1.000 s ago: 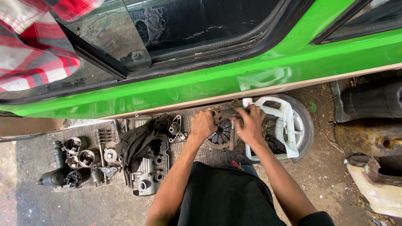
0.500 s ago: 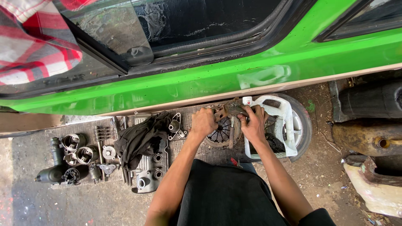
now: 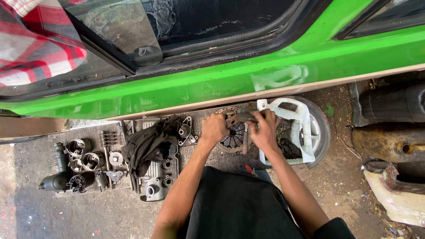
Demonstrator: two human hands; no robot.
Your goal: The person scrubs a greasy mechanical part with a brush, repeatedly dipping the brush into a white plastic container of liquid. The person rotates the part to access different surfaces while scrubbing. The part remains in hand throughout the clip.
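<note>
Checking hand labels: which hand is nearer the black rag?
Left. The left hand is just right of the black rag; the right hand is farther right, by the white jug.

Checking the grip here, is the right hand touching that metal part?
Touching. The head view shows the right hand with fingers wrapped over the metal part.

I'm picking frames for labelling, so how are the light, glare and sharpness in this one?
Head view: daylight falls evenly on the green car door, with a pale glare patch on its lower panel; the window glass reflects a checked shirt; both hands, left hand and right hand, and the metal part they hold look sharp; the engine parts on the ground are clear, in softer shade.
</note>
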